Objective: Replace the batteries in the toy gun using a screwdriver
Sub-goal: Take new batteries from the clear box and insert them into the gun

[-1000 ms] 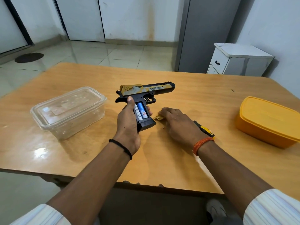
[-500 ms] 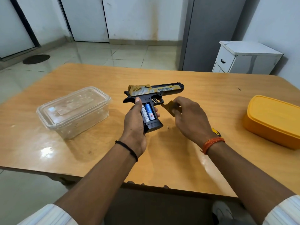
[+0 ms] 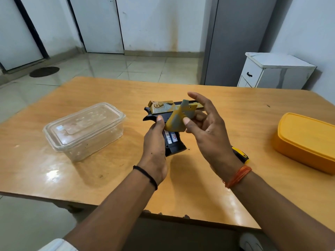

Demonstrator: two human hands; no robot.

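My left hand (image 3: 155, 142) grips the black and gold toy gun (image 3: 159, 109) by its handle, above the table's middle. The handle's side is open and two batteries (image 3: 171, 137) show inside it. My right hand (image 3: 204, 127) pinches the yellow-grey battery cover (image 3: 178, 118) between thumb and fingers, holding it just over the open handle. A tiny screw (image 3: 189, 149) lies on the wood beside the gun's base. The yellow and black screwdriver (image 3: 241, 155) lies on the table, partly hidden behind my right wrist.
A clear plastic box with a lid (image 3: 85, 130) stands at the left of the wooden table (image 3: 108, 178). A yellow lidded box (image 3: 306, 140) sits at the right edge. A white cabinet (image 3: 273, 71) stands beyond the table.
My right hand picked the battery cover up off the table and brought it up over the gun's open handle. My left hand lifted the gun slightly.
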